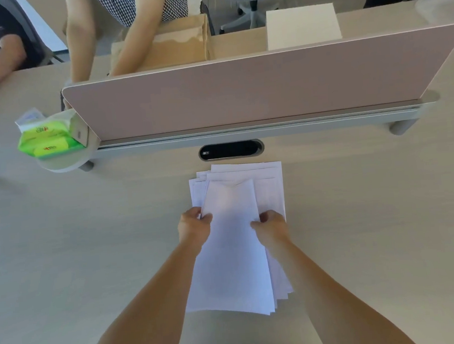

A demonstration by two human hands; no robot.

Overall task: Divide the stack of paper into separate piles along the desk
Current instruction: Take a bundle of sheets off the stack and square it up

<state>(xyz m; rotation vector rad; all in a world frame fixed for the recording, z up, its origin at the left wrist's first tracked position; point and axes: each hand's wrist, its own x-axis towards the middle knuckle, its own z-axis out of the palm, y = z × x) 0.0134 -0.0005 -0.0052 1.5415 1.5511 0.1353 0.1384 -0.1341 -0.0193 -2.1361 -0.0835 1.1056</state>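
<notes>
**A:** Where is the paper?

**B:** The loose stack of white paper sheets (pixel 234 253) lies mid-way along the pale wood-grain desk (pixel 90 252), just this side of the black oval cable port (pixel 230 149). It is fanned, with corners poking out at the far end and the near right.

**A:** And the hands?

**B:** Both are on the upper sheets. The left hand (pixel 193 227) pinches the left edge with its thumb on top. The right hand (pixel 270 227) grips the right edge the same way. The fingers of both curl under the paper, so I can't see them. I also can't tell how many sheets are lifted, because the layers blur together.

**A:** What's beyond it?

**B:** A dusty-pink divider panel (pixel 240 91) stands across the desk, with green tissue packs (pixel 47 141) at its left end. Behind it a person in a checked top (pixel 129 4) is cut off at the top of my view, their hands hidden by the panel. There is a brown paper bag (pixel 179 44) there too, and a flat white block (pixel 302 25) whose lower part is covered.
</notes>
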